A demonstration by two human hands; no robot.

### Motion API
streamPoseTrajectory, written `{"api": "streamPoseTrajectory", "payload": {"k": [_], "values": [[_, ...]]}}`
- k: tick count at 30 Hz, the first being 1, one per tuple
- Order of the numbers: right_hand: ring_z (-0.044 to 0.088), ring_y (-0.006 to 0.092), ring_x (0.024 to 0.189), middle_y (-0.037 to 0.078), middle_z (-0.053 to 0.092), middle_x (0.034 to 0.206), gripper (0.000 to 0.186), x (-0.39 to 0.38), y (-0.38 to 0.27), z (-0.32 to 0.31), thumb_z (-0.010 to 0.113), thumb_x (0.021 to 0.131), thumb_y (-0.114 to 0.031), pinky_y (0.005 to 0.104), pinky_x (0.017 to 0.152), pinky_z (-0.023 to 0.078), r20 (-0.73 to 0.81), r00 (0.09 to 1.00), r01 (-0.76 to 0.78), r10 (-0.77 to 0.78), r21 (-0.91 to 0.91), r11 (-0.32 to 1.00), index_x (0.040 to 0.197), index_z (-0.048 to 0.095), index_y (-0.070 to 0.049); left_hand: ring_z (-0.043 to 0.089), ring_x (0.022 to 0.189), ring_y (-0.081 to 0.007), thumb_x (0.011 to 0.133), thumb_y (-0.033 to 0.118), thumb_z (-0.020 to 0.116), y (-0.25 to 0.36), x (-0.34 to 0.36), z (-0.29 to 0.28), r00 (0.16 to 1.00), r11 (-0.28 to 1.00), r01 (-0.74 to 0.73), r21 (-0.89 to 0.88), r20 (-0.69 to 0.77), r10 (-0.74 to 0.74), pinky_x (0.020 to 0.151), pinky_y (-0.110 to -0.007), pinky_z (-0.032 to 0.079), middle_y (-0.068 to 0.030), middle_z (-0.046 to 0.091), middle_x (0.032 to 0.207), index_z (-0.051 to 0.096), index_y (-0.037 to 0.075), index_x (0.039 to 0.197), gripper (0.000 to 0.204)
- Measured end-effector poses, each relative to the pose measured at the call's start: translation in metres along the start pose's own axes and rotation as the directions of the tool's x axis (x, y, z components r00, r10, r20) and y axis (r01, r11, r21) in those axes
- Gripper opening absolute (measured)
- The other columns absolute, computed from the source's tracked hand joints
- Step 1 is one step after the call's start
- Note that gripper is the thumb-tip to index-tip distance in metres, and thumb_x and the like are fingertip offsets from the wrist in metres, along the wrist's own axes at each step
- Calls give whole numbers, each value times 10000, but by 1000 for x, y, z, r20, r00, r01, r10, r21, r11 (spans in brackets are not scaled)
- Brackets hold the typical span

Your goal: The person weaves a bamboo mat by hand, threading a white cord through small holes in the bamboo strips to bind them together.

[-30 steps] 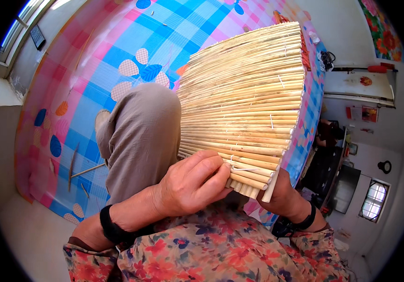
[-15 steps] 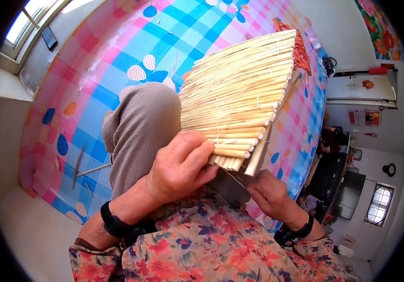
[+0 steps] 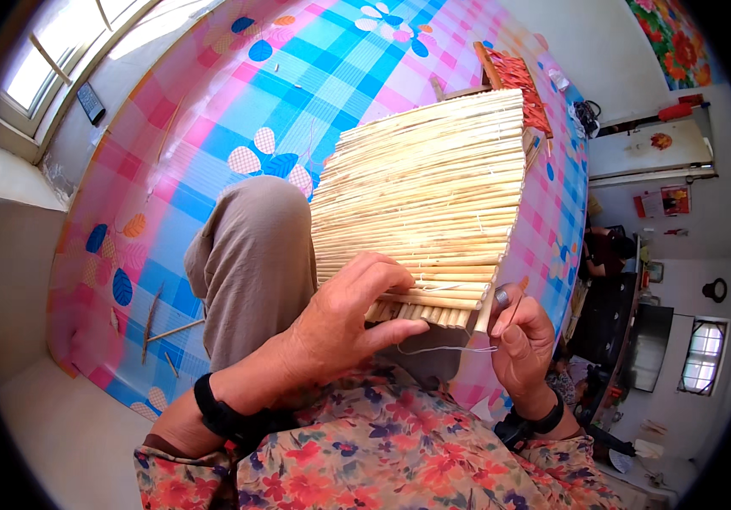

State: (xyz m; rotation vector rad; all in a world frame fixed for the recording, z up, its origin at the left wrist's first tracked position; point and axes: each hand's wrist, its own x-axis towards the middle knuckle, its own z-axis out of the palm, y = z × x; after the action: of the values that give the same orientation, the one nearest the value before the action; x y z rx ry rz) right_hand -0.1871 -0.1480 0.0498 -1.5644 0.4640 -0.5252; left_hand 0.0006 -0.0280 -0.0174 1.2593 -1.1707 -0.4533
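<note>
A mat of pale reed sticks bound with white thread (image 3: 421, 195) lies slanting beside my bent, grey-trousered knee (image 3: 255, 229). My left hand (image 3: 353, 310) grips its near edge, fingers curled over the top sticks and thumb against the short stick ends (image 3: 425, 314) below. At the mat's right corner, my right hand (image 3: 518, 344) is closed in a pinch on a thin needle (image 3: 513, 313), with a ring on one finger. A slack white thread (image 3: 442, 348) runs from under the mat to this hand. The underside of the mat is hidden.
A checked plastic sheet (image 3: 153, 238) has loose sticks (image 3: 174, 333) at left. Beyond the mat are a red woven object (image 3: 534, 106) and black cables (image 3: 586, 117). A remote (image 3: 90, 103) lies on the windowsill. A person (image 3: 608, 255) is at the far right beside dark furniture.
My right hand came out from under the mat, moved rightward and lifted, drawing thread. My left fingers shifted on the edge. The mat's far end dropped, showing more of the red woven object.
</note>
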Motion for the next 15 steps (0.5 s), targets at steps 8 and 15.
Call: {"api": "streamPoseTrajectory", "payload": {"k": [8, 15], "values": [[508, 157, 858, 113, 568, 949, 162, 1, -11, 6, 623, 900, -183, 272, 775, 413, 10, 983, -180, 182, -85, 980, 883, 582, -28, 596, 783, -235, 783, 47, 705, -18, 0, -10, 934, 933, 284, -222, 284, -217, 694, -329, 475, -79, 621, 828, 611, 16, 882, 140], [552, 230, 1029, 133, 516, 1061, 226, 1, -13, 5, 628, 905, -217, 364, 931, 433, 5, 969, -247, 248, -70, 966, 869, 543, -11, 590, 798, -258, 768, 52, 716, -18, -4, -13, 950, 930, 234, -285, 270, -156, 703, -339, 478, -91, 613, 842, 600, 16, 876, 162]]}}
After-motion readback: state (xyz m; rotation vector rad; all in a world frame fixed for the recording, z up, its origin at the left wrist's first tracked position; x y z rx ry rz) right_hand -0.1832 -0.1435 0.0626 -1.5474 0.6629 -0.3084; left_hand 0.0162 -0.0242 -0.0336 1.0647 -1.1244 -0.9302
